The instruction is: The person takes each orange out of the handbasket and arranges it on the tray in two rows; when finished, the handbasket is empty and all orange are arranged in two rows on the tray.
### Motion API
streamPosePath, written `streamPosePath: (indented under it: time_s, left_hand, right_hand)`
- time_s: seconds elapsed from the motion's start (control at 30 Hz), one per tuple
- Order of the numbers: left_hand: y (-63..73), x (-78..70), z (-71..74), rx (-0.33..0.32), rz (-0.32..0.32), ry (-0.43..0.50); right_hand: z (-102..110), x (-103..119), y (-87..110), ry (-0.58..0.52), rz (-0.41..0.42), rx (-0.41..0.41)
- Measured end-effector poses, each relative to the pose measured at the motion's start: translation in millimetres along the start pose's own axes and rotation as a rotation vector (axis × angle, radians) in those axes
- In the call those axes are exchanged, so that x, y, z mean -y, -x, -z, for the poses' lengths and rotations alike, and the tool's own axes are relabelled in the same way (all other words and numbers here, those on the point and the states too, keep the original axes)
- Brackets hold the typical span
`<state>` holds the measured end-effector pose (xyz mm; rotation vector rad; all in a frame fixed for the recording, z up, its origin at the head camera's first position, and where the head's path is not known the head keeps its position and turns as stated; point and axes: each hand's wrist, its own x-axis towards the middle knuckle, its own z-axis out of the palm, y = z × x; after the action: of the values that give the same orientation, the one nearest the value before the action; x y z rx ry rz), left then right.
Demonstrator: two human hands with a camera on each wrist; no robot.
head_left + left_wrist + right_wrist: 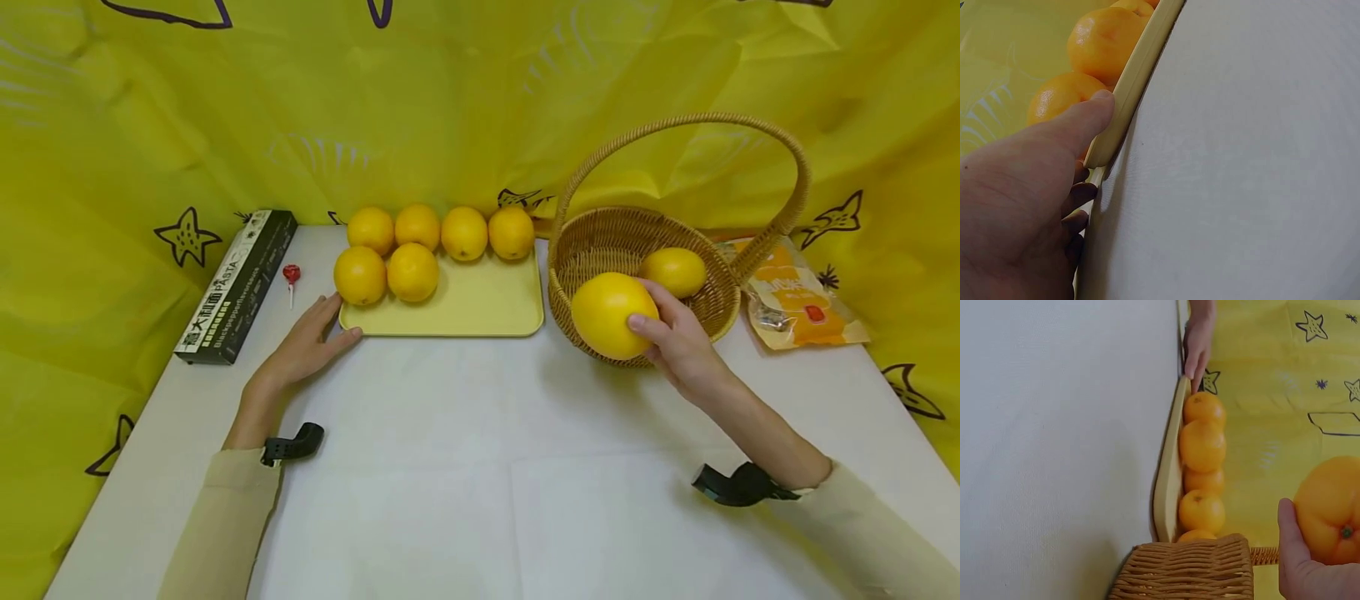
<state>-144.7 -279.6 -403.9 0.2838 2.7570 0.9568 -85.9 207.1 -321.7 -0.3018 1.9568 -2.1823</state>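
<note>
My right hand (686,342) grips an orange (613,317) above the front rim of the wicker basket (637,221), thumb on the near side. The right wrist view shows the green stem spot of this orange (1329,506) and the thumb along its side. Inside the basket lies another orange-yellow fruit (673,272). At the left front corner of the pale yellow tray (487,304), my left hand (303,342) rests with its fingers extended along the edge. Its thumb (1091,119) touches the tray's rim. Several oranges (412,272) sit in two rows on the tray's back and left part.
A black and white pasta box (236,287) lies at the left, with a red lollipop (291,275) beside it. Right of the basket is an orange and white snack bag (806,296). The basket's tall handle (690,121) arches over its opening. A yellow patterned cloth (450,108) hangs behind the white table (450,467).
</note>
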Motion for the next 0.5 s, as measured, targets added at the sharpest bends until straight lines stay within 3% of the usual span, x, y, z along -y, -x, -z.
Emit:
streamPosePath:
  time_s: [0.3,0.5]
  left_hand:
    - [-0.3,-0.7,-0.1,0.003,0.001,-0.001]
    - [0.4,-2.3,0.8,0.004,0.002,0.002]
  right_hand:
    - [-13,-3,-2.6,0.078,-0.040,0.015]
    - [-36,-10,-10.7,0.143,-0.038,-0.026]
